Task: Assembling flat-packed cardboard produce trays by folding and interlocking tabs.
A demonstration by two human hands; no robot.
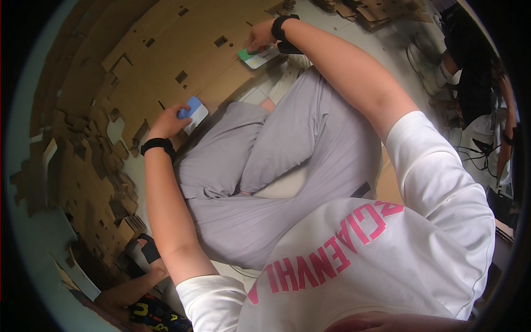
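Observation:
My left hand [170,120] pinches a small blue and white card [194,117] at its blue end, over the near edge of a large flat cardboard sheet [160,72]. Farther off and to the right, my right hand [262,36] has its fingers closed at the green end of a green and white card [261,60], by the same sheet's edge. The sheet is brown, with several square cut-outs and slits. My wrists both wear black bands.
More cut cardboard pieces [99,149] lie stacked at the left, others [373,14] at the far right. My crossed legs [287,138] fill the middle. Another person's arm [130,288] shows at lower left; a person's shoe [423,69] and dark cables [484,152] are at right.

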